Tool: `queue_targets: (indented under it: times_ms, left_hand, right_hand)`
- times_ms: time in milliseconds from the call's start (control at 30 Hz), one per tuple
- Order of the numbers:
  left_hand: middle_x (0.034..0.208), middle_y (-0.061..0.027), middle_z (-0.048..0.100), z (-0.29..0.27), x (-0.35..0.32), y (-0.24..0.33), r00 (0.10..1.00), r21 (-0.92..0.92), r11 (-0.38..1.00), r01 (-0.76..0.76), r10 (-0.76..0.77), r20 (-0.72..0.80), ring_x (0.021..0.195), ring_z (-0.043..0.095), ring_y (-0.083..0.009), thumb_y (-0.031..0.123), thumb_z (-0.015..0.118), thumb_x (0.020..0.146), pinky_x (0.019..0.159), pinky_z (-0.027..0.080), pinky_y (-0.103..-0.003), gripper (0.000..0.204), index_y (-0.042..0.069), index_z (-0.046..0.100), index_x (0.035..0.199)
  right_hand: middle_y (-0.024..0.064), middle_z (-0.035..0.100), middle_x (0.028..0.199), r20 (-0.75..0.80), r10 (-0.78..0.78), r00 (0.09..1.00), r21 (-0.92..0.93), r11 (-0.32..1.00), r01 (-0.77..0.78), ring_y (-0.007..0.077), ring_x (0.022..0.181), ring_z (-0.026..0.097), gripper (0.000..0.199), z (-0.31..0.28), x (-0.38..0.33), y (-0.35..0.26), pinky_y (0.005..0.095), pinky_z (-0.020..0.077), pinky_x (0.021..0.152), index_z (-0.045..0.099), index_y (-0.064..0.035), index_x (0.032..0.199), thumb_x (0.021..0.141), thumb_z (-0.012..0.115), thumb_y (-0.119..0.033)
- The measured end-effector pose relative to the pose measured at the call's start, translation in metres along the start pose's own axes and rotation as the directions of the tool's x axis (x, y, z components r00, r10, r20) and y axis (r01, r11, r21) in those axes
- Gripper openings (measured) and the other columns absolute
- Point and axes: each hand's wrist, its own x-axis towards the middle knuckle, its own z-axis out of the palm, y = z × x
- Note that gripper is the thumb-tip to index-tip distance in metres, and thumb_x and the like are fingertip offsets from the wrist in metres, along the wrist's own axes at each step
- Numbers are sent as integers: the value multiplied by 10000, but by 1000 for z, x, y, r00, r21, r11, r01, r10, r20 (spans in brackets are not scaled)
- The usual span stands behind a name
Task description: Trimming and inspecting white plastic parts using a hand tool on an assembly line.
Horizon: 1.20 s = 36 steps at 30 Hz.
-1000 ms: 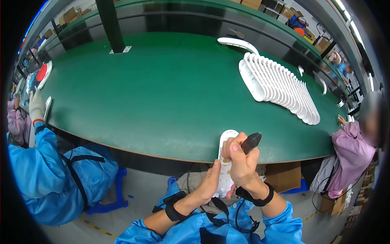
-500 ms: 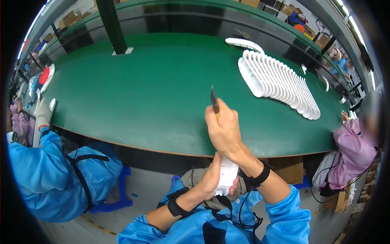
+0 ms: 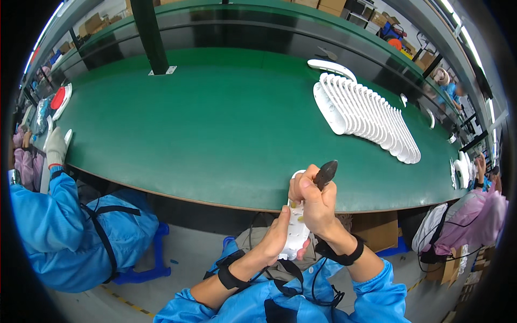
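Between both hands, smooth oblong white plastic shell

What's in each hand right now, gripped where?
Left hand cradles the long white plastic part along its lower side. Right hand grips a dark tool by its lower shaft, tip up.

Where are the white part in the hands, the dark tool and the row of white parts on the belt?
white part [image 3: 296,237], head view, lower body.
dark tool [image 3: 325,173], head view, tip.
row of white parts [image 3: 371,116], head view, middle.
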Motion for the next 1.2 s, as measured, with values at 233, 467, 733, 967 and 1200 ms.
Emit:
queue_targets:
  times_ms: [233, 467, 733, 967, 1200]
  left_hand:
    - [636, -114, 541, -2, 2, -1, 998, -64, 996, 60, -60, -4, 468, 548, -202, 532, 118, 912, 410, 462, -291, 575, 51, 414, 1018]
    - [646, -119, 543, -6, 4, -6, 1000, -15, 1000, 26, -26, 14, 489, 549, -194, 544, 120, 908, 430, 470, -296, 592, 43, 418, 1015]
    - [802, -133, 564, 23, -18, 37, 987, -35, 987, 155, -154, 44, 630, 611, -240, 516, 123, 916, 575, 539, -358, 564, 73, 347, 1184]
    - [616, -107, 570, 18, 99, 168, 998, -32, 999, -24, 22, -65, 502, 581, -259, 364, 376, 897, 488, 511, -390, 390, 48, 567, 773]
    - [992, -193, 571, 22, 231, 281, 545, 833, 506, -223, 774, -324, 916, 560, -322, 425, 443, 845, 784, 458, -427, 461, -3, 544, 980]
  right_hand:
    - [-9, 421, 593, 47, 106, 993, -123, 987, -100, 65, 554, 365, 183, -4, 6, -2, 236, 311, 492, 425, -38, 712, 871, 441, -127]
    - [-11, 349, 557, 79, 51, 996, -131, 991, -40, 86, 495, 316, 185, 0, 8, -2, 247, 286, 457, 370, -66, 709, 863, 446, -137]
    - [-16, 264, 530, -271, -49, 961, 297, 946, 132, 88, 458, 264, 222, -63, 5, -26, 265, 283, 438, 307, -93, 690, 889, 387, -154]
    - [-27, 202, 523, -527, 127, 840, 448, 882, 148, 83, 448, 217, 275, -118, -5, -14, 259, 263, 439, 267, -122, 661, 899, 385, -192]
    - [-27, 203, 514, -540, 142, 830, 507, 841, 187, 85, 446, 229, 297, -122, -12, -12, 261, 283, 444, 257, -125, 648, 906, 383, -198]
